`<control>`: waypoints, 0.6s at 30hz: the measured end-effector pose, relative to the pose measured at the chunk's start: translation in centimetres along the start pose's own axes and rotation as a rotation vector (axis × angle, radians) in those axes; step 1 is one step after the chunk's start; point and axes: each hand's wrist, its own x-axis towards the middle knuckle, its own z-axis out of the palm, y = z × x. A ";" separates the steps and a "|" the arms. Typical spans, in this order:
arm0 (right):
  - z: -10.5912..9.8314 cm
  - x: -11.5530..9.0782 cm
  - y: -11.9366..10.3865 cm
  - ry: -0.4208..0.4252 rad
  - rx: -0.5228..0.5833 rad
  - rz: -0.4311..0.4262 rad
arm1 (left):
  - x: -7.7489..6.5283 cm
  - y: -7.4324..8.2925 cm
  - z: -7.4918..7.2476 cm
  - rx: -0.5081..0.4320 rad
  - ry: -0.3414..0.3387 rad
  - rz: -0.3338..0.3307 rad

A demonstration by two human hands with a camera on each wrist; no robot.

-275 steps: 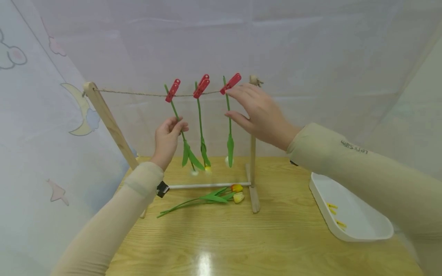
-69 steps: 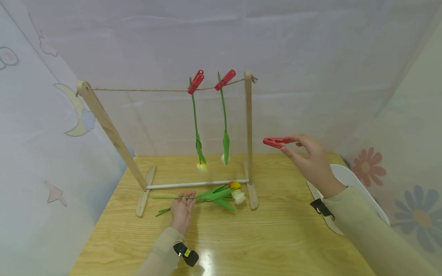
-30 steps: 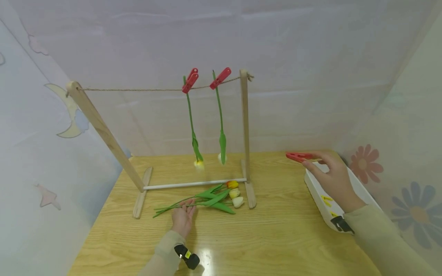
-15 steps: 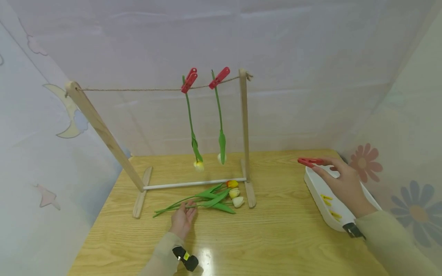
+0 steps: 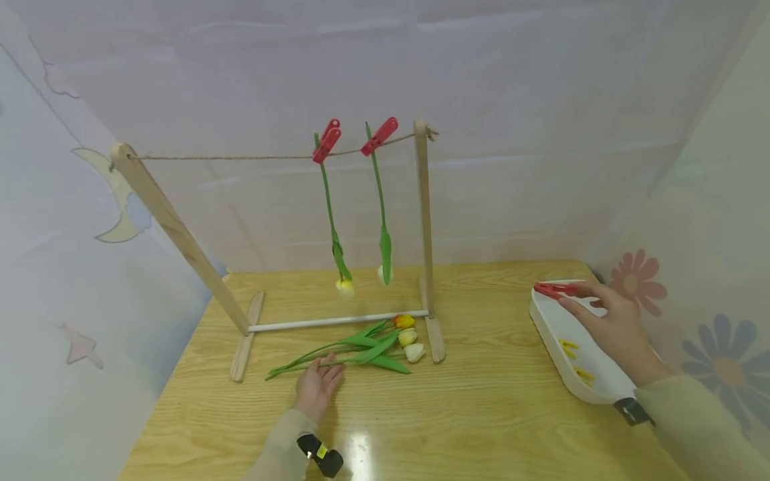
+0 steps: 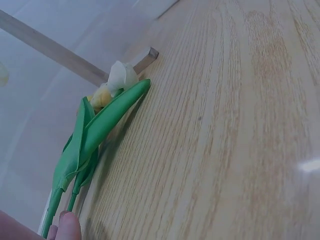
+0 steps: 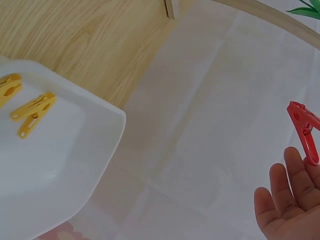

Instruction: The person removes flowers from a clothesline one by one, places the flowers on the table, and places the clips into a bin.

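My right hand (image 5: 619, 327) pinches a red clothespin (image 5: 553, 290) by its handles, over the far part of the white tray (image 5: 550, 354); the right wrist view also shows this red clothespin (image 7: 304, 129). Near the stems of three artificial tulips (image 5: 373, 347) lying on the table, my left hand (image 5: 317, 386) rests with its fingers loosely extended. Their heads are orange-yellow, pale yellow and white. In the left wrist view, fingertips (image 6: 69, 227) are right at a green stem. Two more tulips (image 5: 385, 250) hang head down from the twine (image 5: 222, 157), clipped by red clothespins (image 5: 380, 135).
Wooden posts (image 5: 424, 214) joined by a white bar (image 5: 331, 323) carry the twine across the table. Several yellow clothespins (image 5: 582, 374) lie in the tray at right. A pale printed cloth (image 5: 511, 133) forms the backdrop.
The leftmost hanging tulip came off the twine with its clothespin and now lies beside the other two. My right hand has carried the red clothespin rightward and down to the tray; my left hand loosened.
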 end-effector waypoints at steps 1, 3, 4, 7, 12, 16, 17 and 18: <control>-0.1 -0.1 0.1 -0.009 0.003 0.003 | 0.0 0.0 -0.1 0.008 -0.003 -0.002; -0.2 -0.3 0.5 -0.027 0.010 0.021 | -0.1 0.0 -0.1 0.031 -0.003 -0.006; -0.3 -0.3 0.6 -0.034 0.011 0.026 | 0.0 -0.1 -0.1 0.041 -0.001 -0.008; -0.5 -0.5 1.1 -0.049 0.001 0.047 | 0.0 -0.1 -0.3 0.054 -0.004 -0.015; -0.7 -0.5 1.6 -0.070 -0.060 0.071 | -0.1 0.1 -0.5 0.034 -0.012 -0.028; -0.8 -0.5 2.1 -0.085 -0.099 0.076 | -0.1 -0.1 -0.7 0.054 0.001 -0.022; -0.8 -0.5 2.3 -0.086 -0.110 0.074 | 0.0 -0.2 -0.9 0.046 -0.009 -0.015; -0.7 -0.5 2.5 -0.087 -0.114 0.072 | 0.2 -0.4 -1.2 0.041 -0.016 -0.010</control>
